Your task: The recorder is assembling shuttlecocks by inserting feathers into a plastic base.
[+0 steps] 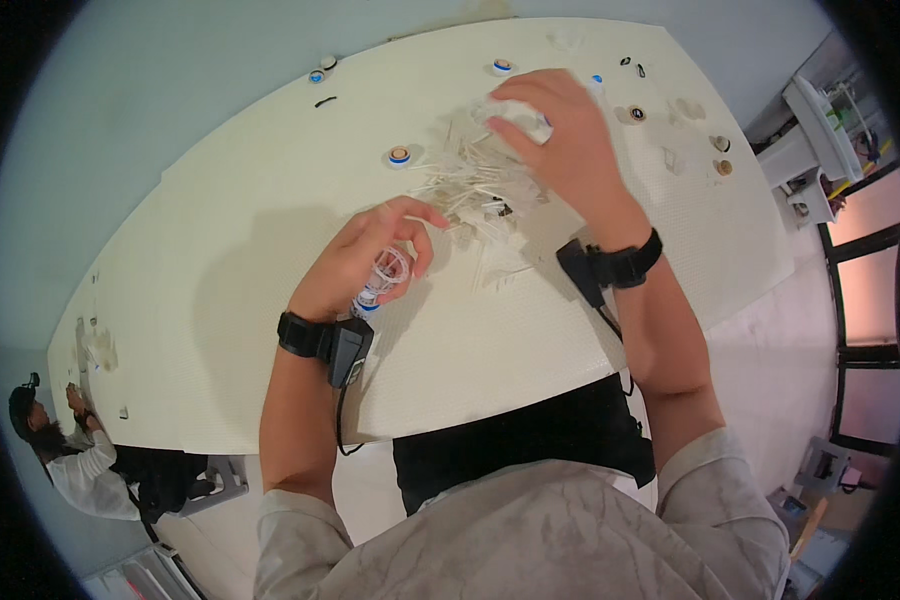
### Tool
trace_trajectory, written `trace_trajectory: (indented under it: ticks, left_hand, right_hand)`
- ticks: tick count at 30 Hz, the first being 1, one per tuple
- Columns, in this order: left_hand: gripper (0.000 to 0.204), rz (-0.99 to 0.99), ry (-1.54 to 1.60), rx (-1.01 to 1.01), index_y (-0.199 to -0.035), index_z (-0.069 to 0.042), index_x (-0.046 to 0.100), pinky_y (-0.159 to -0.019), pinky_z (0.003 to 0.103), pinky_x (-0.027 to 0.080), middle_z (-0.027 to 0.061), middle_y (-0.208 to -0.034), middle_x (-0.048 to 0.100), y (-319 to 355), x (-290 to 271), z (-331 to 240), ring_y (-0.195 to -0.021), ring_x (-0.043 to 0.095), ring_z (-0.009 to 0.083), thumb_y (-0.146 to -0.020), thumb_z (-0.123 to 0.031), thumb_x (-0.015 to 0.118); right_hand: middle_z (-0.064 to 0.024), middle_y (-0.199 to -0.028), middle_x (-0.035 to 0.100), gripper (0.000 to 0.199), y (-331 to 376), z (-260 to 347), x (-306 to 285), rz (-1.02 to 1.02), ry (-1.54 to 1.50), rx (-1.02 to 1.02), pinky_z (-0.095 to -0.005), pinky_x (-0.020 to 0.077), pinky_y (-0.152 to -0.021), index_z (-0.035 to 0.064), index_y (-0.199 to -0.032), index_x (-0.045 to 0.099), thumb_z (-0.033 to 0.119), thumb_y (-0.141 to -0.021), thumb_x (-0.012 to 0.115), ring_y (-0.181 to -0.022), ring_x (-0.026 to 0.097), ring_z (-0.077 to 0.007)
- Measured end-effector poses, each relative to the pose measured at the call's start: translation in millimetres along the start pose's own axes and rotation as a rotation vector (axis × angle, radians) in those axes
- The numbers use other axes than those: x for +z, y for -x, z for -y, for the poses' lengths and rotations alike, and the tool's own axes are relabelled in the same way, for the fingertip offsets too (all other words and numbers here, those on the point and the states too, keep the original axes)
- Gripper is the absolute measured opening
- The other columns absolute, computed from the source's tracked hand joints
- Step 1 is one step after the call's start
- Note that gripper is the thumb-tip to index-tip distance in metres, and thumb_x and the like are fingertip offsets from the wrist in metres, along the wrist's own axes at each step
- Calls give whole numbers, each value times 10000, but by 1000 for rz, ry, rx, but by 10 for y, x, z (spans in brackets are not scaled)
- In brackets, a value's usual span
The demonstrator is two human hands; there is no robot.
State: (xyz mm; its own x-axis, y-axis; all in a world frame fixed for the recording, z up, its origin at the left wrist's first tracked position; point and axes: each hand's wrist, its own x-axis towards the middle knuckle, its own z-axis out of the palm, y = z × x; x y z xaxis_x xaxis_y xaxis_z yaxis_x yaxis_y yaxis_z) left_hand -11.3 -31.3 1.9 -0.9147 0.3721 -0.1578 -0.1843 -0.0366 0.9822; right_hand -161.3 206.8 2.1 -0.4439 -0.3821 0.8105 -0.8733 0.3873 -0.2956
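Note:
My left hand (pixel 365 255) grips a small clear plastic reel (pixel 385 275) with a blue-and-white end, held just above the white table (pixel 220 260). Further back, my right hand (pixel 560 135) is closed over a white piece (pixel 515 110) at the far side of a pile of thin white plastic strips (pixel 475 190). The pile lies between the two hands. Each wrist wears a black band with a small black box and a cable.
Several small round white spools with blue or orange centres (pixel 399 155) are scattered on the table's far part, with small brown rings (pixel 722 167) at the right. Another person (pixel 70 455) sits at the table's left end. White equipment (pixel 820 130) stands at the right.

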Motion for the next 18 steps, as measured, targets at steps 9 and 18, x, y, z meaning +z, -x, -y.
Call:
trace_trajectory:
  ticks: [9,18]
  left_hand:
    - [861,-401,26,160,-1432,-35,479,-446,226,372,40,-890,647,-110,257,80,-565,530,81,-1010,-726,187]
    - [661,-105,-63,-48,-1059,-34,581,-446,240,353,54,-807,606,4,35,11,-529,507,104,-1081,-591,225]
  right_hand:
    - [-92,-993,698,348,216,1025,191,542,-553,168,-369,515,-837,60,-1062,709,203,-775,846,-936,639,-251]
    - [-40,-980,686,290,93,605,79,431,-733,345,-261,500,-710,52,-1112,710,125,-839,776,-839,638,-123]
